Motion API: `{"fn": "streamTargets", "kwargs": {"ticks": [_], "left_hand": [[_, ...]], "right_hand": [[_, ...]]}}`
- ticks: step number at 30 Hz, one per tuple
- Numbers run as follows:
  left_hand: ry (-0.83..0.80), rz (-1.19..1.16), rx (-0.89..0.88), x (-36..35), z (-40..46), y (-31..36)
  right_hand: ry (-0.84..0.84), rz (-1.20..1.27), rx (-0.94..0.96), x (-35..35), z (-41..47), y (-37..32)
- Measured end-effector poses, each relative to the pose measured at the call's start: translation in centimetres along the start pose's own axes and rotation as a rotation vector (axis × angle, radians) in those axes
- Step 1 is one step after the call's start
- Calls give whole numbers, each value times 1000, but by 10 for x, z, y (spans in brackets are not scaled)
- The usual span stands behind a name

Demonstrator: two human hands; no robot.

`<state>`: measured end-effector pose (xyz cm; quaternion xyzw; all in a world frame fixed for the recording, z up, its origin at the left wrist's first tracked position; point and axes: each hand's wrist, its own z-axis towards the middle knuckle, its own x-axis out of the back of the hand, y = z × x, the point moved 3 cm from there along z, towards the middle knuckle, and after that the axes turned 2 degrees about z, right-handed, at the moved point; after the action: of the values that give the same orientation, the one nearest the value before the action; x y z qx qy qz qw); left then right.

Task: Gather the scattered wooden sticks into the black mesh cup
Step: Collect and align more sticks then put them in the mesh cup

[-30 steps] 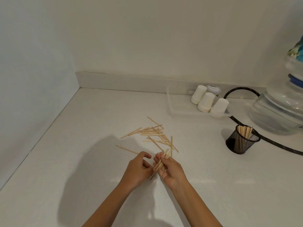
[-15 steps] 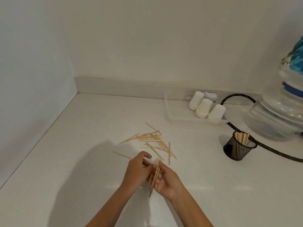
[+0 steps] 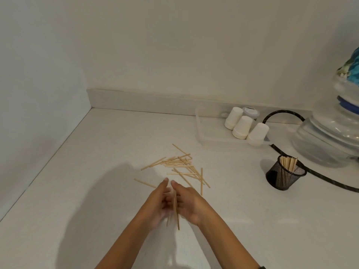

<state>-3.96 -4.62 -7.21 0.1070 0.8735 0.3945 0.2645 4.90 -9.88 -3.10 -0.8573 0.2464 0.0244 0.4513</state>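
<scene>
1 head cam, fwd-down, near counter (image 3: 97, 191)

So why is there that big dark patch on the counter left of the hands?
Head view: it is the person's own shadow on the white counter, cast leftward, so light comes from the right; the black mesh cup also shadows left; the counter's edges bow from the wide lens.

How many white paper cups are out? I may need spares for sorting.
3 upside-down stacks in the clear tray: one at the back, one in the middle, one nearest the black mesh cup. How many cups are nested in each stack is unclear.
</scene>
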Motion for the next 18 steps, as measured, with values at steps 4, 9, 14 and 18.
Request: {"fn": "streamTargets", "kwargs": {"ticks": [4,9,14,18], "left_hand": [[-59,-219,116,6,4,6],[42,-452,127,23,8,9],[92,-530,54,47,10,7],[67,-548,7,50,9,3]], "right_hand": [[-46,-292,94,-22,-3,-11],[199,-570,350,-7,4,-34],[601,-1007,446,43,32,-45],[611,-1259,285,58,57,-24]]}}
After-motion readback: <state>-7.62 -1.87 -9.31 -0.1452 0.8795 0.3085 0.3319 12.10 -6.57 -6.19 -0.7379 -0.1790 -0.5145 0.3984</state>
